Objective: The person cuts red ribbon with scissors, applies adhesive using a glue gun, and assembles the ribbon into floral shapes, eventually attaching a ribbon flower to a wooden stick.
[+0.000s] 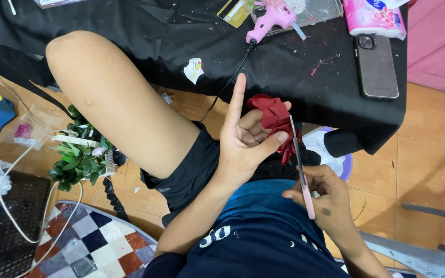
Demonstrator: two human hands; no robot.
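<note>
Right hand [325, 198], at five o'clock, closes its grip on scissors [300, 164]; left hand [248, 139] pinches red cloth [276, 123] at centre. Blades run close to the thumb, risking a nick.

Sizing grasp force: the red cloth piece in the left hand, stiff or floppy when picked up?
Probably floppy: the red cloth bunches and folds in the left hand. Likely light, as fingertips alone hold it. Its lower end droops beside the scissors, so it would sag.

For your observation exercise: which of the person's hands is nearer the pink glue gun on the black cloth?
Left. The left hand, holding red fabric, is just below the glue gun; the right hand with scissors sits lower.
</note>
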